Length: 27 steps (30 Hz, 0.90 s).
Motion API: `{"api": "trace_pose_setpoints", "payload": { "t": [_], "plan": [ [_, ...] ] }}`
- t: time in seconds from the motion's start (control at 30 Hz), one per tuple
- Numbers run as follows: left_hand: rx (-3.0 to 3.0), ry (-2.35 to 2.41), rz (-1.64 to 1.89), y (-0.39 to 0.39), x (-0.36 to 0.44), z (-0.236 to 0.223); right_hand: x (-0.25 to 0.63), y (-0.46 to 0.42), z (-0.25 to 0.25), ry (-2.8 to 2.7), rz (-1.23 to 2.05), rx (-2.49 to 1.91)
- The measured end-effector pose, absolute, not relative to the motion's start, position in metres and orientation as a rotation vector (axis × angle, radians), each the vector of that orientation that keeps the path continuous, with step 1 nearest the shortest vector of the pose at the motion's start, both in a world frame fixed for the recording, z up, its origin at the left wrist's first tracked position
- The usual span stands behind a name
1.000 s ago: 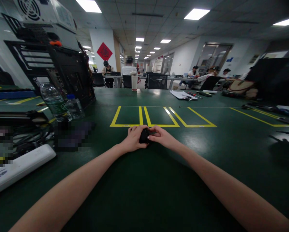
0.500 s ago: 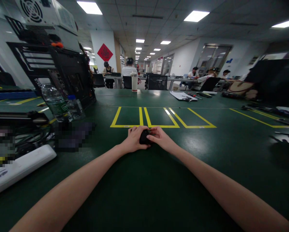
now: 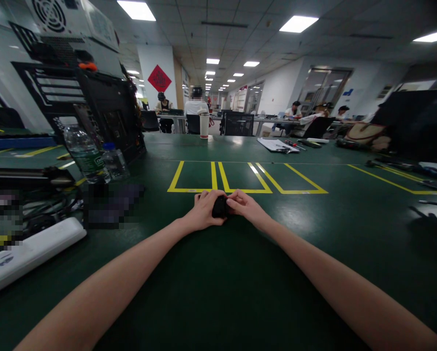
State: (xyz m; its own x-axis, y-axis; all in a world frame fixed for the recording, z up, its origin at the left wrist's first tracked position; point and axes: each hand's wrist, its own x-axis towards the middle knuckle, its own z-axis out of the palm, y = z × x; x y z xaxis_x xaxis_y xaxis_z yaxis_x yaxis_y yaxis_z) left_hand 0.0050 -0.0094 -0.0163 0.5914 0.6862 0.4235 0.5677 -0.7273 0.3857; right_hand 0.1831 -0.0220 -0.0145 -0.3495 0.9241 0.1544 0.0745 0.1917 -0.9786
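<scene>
My left hand (image 3: 202, 210) is wrapped around a small black rounded object (image 3: 219, 207) just above the green tabletop (image 3: 221, 282). Its exact kind is too dark and too covered to make out. On its right side, the thumb and fingers of my right hand (image 3: 242, 204) are pinched together at the object's edge. What lies between those fingertips is hidden. Both hands are just on the near side of the yellow tape outlines (image 3: 245, 191).
Left stand an open computer case (image 3: 108, 112), a water bottle (image 3: 83, 153), a smaller blue-capped bottle (image 3: 114, 163) and a long white bar (image 3: 35, 253). Farther off are a white cup (image 3: 204, 126) and a clipboard (image 3: 276, 145). Tools lie right. Several people sit beyond.
My right thumb has slid off the front of the black object to its right edge, so more of the object shows. The left hand keeps its grip.
</scene>
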Motion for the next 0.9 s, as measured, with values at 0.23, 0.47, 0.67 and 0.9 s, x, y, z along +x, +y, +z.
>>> {"api": "trace_pose_setpoints", "payload": {
  "t": [0.23,0.47,0.67,0.9],
  "plan": [
    [2.610,1.038,0.826,-0.0097,0.0051,-0.0157,0.1803,-0.0196,-0.0131,-1.561,1.336,-1.072],
    [2.614,1.062,0.834,-0.0079,0.0057,-0.0187,0.1848,-0.0194,-0.0097,-1.750,1.252,-0.963],
    [2.608,1.061,0.833,-0.0086,0.0059,-0.0174,0.1808,-0.0257,-0.0120,-1.693,1.203,-0.975],
    [2.613,1.038,0.831,-0.0089,0.0050,-0.0162,0.1761,-0.0198,-0.0181,-1.544,1.271,-1.074]
  ]
}}
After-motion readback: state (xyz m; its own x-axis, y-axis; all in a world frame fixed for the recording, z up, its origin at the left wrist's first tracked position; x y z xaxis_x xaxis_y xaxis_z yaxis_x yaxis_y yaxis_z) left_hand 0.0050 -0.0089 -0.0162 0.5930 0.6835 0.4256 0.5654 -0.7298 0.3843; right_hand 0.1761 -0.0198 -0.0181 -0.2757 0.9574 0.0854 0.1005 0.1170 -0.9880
